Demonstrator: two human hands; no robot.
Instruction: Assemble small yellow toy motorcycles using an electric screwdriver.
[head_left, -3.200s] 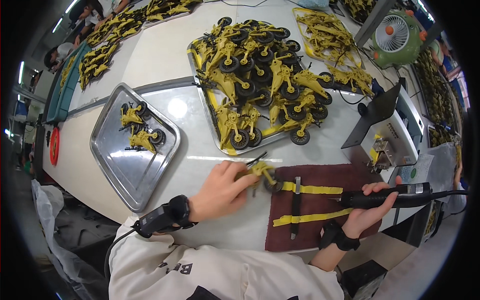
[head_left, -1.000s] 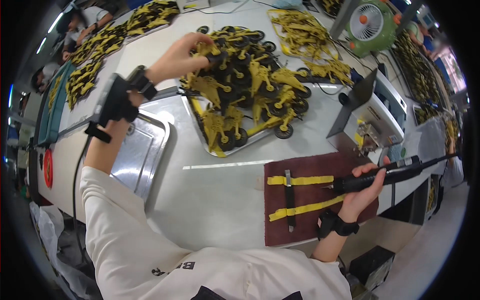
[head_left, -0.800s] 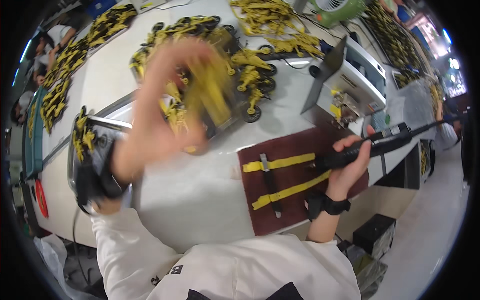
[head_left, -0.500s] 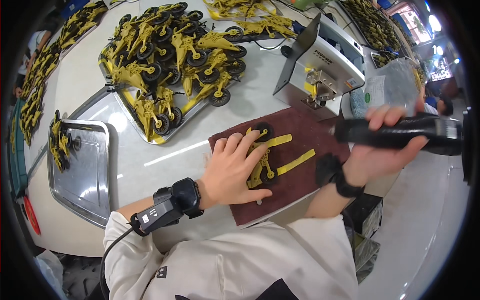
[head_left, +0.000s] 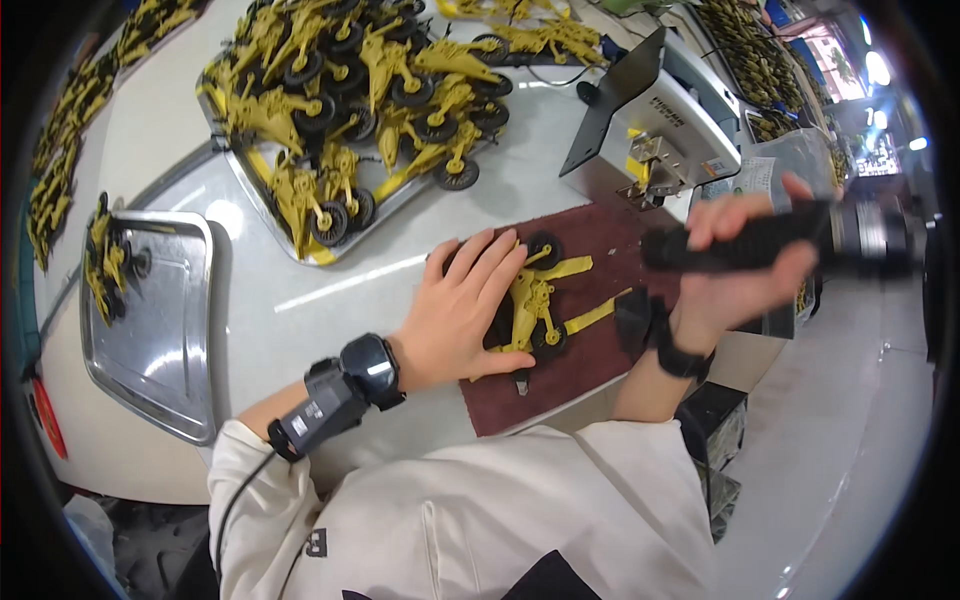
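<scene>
My left hand lies over a yellow toy motorcycle with black wheels, its fingers along the far side and its thumb along the near side, pinning it. The toy rests on its side on a maroon cloth. Two yellow strips lie beside its wheels. A small metal-tipped piece pokes out below my thumb. To the right, my right hand grips a black electric screwdriver, held nearly level above the cloth and blurred by motion. Its narrow end points left toward the toy, apart from it.
Behind the cloth stands a grey metal machine. A heaped tray of yellow toy motorcycles sits at the far left of it. One metal tray at the left holds a few more. More yellow pieces line the table's far left edge.
The screwdriver has come left, its narrow end closer to the toy motorcycle. My left fingers have drawn together over the toy. The whole view has shifted slightly.
</scene>
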